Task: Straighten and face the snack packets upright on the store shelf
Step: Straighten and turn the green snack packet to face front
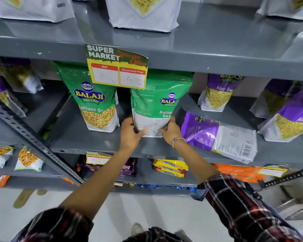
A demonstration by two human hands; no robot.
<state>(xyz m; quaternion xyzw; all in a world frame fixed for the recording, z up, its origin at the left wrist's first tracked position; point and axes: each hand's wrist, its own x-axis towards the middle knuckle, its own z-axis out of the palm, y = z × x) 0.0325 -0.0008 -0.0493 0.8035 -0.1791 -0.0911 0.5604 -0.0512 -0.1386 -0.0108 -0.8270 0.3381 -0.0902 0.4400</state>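
A green Ratlami Sev packet (154, 105) stands on the grey middle shelf (94, 138) with its printed back side towards me. My left hand (131, 131) grips its lower left corner and my right hand (171, 131) grips its lower right corner. To its left a second green Ratlami Sev packet (93, 98) stands upright, front facing out. To the right a purple Aloo Sev packet (219, 135) lies flat on the shelf, back side up.
Upright purple packets stand at the right (215, 93), far right (294, 119) and far left (10, 81). A yellow price tag (117, 67) hangs from the upper shelf edge over the held packet. Biscuit packs (170, 168) fill the lower shelf. A slotted metal upright (33, 140) runs diagonally at the left.
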